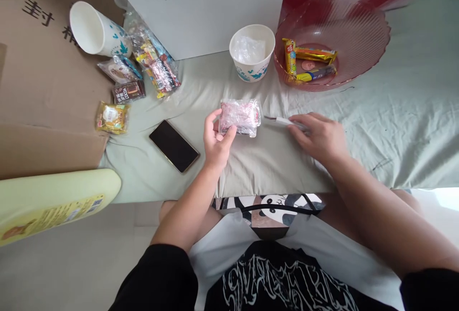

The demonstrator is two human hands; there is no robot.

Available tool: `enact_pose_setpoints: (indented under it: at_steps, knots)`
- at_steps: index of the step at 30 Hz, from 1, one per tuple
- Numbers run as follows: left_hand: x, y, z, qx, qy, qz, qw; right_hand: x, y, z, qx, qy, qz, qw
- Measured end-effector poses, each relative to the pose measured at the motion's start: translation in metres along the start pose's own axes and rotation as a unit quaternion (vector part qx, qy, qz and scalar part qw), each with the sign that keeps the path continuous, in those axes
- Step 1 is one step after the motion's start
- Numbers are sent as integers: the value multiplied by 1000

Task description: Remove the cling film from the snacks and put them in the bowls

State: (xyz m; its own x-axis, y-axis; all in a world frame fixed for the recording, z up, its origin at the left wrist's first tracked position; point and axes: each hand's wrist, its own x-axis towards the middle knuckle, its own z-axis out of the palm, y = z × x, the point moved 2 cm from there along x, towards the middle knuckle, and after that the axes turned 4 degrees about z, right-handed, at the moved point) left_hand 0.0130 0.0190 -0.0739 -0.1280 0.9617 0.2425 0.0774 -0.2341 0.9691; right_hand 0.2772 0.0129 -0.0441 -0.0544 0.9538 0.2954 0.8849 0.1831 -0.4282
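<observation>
pkt (239,114): pink, clr crinkly wrap, broadside up | wht tool (283,121): thin dk tip just beside pkt

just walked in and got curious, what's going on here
A person's left hand holds a clear-wrapped packet over the cloth. Their right hand grips a slim white tool, its thin tip pointing toward the packet, apparently just short of it. Beyond them, a paper cup holds crumpled clear plastic, and a pink ribbed bowl holds a few wrapped snacks. A phone lies left of the packet.
</observation>
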Motion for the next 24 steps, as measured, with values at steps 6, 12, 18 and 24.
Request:
enact_pose_setpoints:
  at_steps: [6,12,18,24]
  knots:
    - [-7,16,3,217,-78,152,961,7,5,-1,26,29,-19,999]
    - [-4,19,10,193,-64,88,975,-5,-21,14,148,-43,-116,981]
    - [0,15,5,-115,51,-128,984,-9,-29,21,234,-94,-189,949]
    - [12,16,-7,-102,78,-115,985,-8,-27,20,224,-71,-155,960]
